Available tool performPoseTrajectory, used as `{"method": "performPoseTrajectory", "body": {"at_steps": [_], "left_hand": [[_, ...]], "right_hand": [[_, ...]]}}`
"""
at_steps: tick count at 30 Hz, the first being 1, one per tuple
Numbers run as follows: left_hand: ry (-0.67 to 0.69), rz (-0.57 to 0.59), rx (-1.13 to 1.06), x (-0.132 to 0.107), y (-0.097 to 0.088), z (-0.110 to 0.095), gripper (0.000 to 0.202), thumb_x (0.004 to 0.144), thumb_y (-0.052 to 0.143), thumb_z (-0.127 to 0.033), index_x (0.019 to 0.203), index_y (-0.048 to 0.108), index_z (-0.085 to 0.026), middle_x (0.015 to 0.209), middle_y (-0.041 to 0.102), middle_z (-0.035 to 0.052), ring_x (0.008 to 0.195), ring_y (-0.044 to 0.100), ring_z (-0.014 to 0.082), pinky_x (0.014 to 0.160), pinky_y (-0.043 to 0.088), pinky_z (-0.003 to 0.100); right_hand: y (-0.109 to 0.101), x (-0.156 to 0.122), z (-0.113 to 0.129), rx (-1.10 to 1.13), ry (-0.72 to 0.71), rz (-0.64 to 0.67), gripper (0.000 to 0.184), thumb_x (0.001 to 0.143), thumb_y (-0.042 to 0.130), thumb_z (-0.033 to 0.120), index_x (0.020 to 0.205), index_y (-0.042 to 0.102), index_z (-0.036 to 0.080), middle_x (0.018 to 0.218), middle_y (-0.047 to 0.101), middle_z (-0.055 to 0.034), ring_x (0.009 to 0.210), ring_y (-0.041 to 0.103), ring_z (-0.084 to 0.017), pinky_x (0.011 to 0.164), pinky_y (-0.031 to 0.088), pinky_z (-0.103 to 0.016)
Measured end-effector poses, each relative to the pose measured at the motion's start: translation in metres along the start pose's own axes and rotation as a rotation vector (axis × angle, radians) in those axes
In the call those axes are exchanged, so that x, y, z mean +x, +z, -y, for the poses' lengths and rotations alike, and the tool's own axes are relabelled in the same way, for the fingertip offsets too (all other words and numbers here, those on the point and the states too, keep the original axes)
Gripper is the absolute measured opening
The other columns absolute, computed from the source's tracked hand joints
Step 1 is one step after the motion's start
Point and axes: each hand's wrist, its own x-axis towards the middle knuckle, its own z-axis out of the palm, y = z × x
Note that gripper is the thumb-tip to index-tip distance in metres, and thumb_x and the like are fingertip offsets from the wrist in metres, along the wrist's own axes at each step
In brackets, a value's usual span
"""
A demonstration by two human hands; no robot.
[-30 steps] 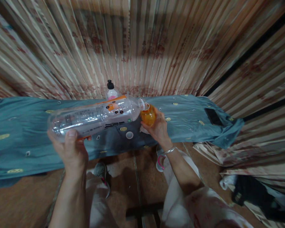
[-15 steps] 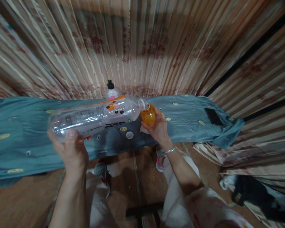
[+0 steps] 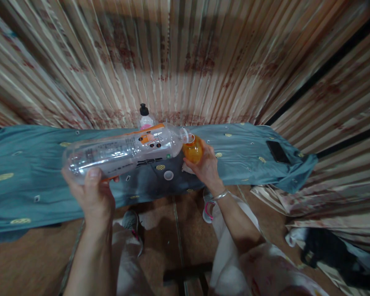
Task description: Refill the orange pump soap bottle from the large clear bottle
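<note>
A large clear plastic bottle [image 3: 120, 152] with an orange label lies nearly level in the air, its neck pointing right. My left hand [image 3: 94, 191] is wrapped round its base end from below. My right hand [image 3: 208, 168] grips a small orange translucent bottle [image 3: 193, 150], tilted toward the big one. The mouths of the two bottles meet or almost meet; I cannot tell whether they touch. Below them a small white cap [image 3: 168, 175] lies on the teal cloth. Partly hidden under my right hand is a whitish thing [image 3: 188, 168] that I cannot make out.
A teal patterned cloth [image 3: 246, 144] covers the narrow table. Behind the big bottle stands a clear bottle with a black top [image 3: 144, 110]. A black phone [image 3: 277, 151] lies toward the right end. Striped curtains [image 3: 185, 61] hang behind, and a dark bag-like heap [image 3: 333, 255] is at lower right.
</note>
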Motion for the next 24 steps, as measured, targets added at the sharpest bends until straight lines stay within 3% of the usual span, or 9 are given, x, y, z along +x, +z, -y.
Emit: {"method": "performPoseTrajectory", "body": {"at_steps": [5, 11, 15, 21, 24], "left_hand": [[0.015, 0.001, 0.032, 0.0004, -0.0002, 0.0009, 0.049, 0.057, 0.073, -0.046, 0.099, 0.062, -0.025, 0.103, 0.06, 0.0054, 0.064, 0.048, 0.0135, 0.045, 0.043, 0.023], [0.017, 0.017, 0.033, -0.0001, 0.0005, -0.0009, 0.049, 0.058, 0.072, -0.046, 0.1, 0.062, -0.025, 0.103, 0.058, 0.0054, 0.064, 0.047, 0.0134, 0.039, 0.036, 0.019], [0.012, 0.029, 0.031, -0.0001, 0.0013, -0.0017, 0.05, 0.059, 0.072, -0.046, 0.103, 0.062, -0.025, 0.107, 0.058, 0.0064, 0.066, 0.048, 0.0138, 0.039, 0.035, 0.018], [-0.022, -0.019, -0.003, 0.0004, 0.0014, -0.0001, 0.058, 0.052, 0.077, -0.048, 0.104, 0.064, -0.026, 0.111, 0.058, 0.007, 0.065, 0.048, 0.0138, 0.049, 0.046, 0.027], [-0.033, -0.037, -0.003, 0.0002, 0.0011, 0.0003, 0.058, 0.051, 0.077, -0.048, 0.103, 0.064, -0.025, 0.106, 0.059, 0.0061, 0.064, 0.048, 0.013, 0.043, 0.041, 0.022]], "right_hand": [[0.0001, 0.0005, 0.0002, -0.003, 0.013, 0.007, 0.077, 0.075, 0.078, 0.037, 0.139, 0.04, 0.016, 0.125, 0.063, -0.0162, 0.115, 0.059, -0.031, 0.098, 0.052, -0.05], [0.0013, -0.0003, -0.0018, 0.0, -0.01, -0.001, 0.077, 0.078, 0.075, 0.042, 0.14, 0.037, 0.017, 0.125, 0.063, -0.0158, 0.114, 0.059, -0.031, 0.097, 0.052, -0.05], [0.0016, -0.0006, -0.0024, -0.003, -0.027, -0.014, 0.078, 0.076, 0.078, 0.038, 0.139, 0.038, 0.016, 0.123, 0.063, -0.0164, 0.113, 0.059, -0.031, 0.097, 0.053, -0.05], [0.0004, 0.0001, 0.0001, -0.006, -0.002, -0.009, 0.082, 0.071, 0.082, 0.033, 0.139, 0.04, 0.014, 0.122, 0.063, -0.0163, 0.113, 0.059, -0.031, 0.096, 0.053, -0.05], [-0.0003, 0.0004, 0.0009, -0.008, 0.008, 0.005, 0.08, 0.073, 0.081, 0.035, 0.139, 0.039, 0.015, 0.122, 0.063, -0.0157, 0.114, 0.059, -0.031, 0.097, 0.053, -0.05]]}}
